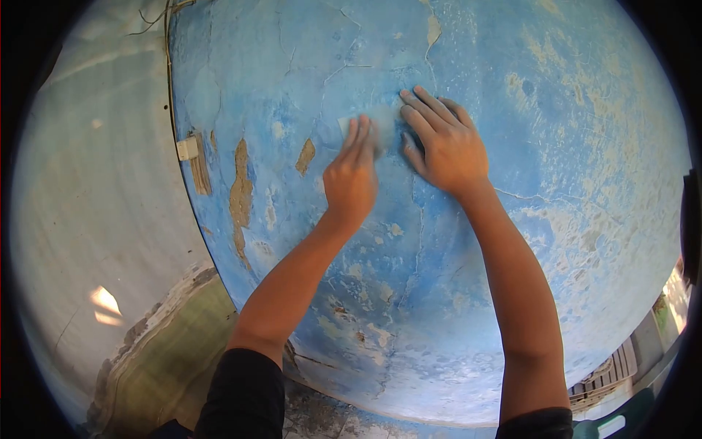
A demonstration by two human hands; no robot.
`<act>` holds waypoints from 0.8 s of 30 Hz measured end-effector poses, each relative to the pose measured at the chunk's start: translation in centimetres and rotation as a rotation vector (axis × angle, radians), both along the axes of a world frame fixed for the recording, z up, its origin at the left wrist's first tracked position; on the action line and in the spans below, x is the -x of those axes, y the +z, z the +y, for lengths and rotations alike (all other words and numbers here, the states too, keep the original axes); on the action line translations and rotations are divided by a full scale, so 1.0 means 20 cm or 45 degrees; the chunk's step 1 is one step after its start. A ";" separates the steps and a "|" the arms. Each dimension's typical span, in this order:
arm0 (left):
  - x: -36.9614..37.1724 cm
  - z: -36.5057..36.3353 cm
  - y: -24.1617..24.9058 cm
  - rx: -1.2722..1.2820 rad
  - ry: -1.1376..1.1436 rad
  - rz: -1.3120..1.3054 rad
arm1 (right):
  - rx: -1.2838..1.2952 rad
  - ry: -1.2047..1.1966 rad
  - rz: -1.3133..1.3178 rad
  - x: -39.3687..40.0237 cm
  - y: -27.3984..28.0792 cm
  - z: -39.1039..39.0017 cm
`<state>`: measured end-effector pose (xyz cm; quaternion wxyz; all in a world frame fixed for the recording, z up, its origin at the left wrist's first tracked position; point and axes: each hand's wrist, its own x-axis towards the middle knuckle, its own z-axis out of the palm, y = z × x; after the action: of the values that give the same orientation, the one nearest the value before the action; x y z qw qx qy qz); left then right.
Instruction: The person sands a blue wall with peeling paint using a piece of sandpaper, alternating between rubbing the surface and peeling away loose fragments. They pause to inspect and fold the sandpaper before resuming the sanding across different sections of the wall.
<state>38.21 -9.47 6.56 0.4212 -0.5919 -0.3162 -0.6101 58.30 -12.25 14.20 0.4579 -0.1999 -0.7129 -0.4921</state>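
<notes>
A blue painted wall [453, 241], cracked and flaking, fills most of the head view. My left hand [351, 175] presses a small pale sheet [383, 126] flat against it, fingers together and pointing up. Both the sheet and those fingertips are smeared by motion, so I cannot make out what the sheet is made of. Just to the right, my right hand [444, 146] lies on the wall with its fingers stretched out and nothing in it. Greyish dust shows on the right fingers. A brown bare patch [306, 156] of lost paint is left of my left hand.
A longer bare strip [240, 194] runs down the wall's left part. Near the wall's left edge is a small pale block [188, 149]. A whitish wall [102, 190] stands at the left. Low at the right are a slatted grey object [613, 368] and a green plastic piece [621, 418].
</notes>
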 end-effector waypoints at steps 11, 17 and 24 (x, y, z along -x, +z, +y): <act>0.14 0.07 0.15 -0.154 0.029 0.020 | 0.013 -0.146 -0.019 0.02 0.02 -0.04; 0.30 0.05 0.25 -0.208 0.074 0.357 | 0.012 -0.200 -0.010 0.03 0.00 -0.05; 0.22 0.12 0.16 -0.265 -0.060 0.328 | -0.017 -0.237 0.000 0.05 0.01 -0.05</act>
<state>33.79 -6.99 9.68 0.5029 -0.6256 -0.1810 -0.5684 57.37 -13.31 14.34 0.4114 -0.2622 -0.6880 -0.5373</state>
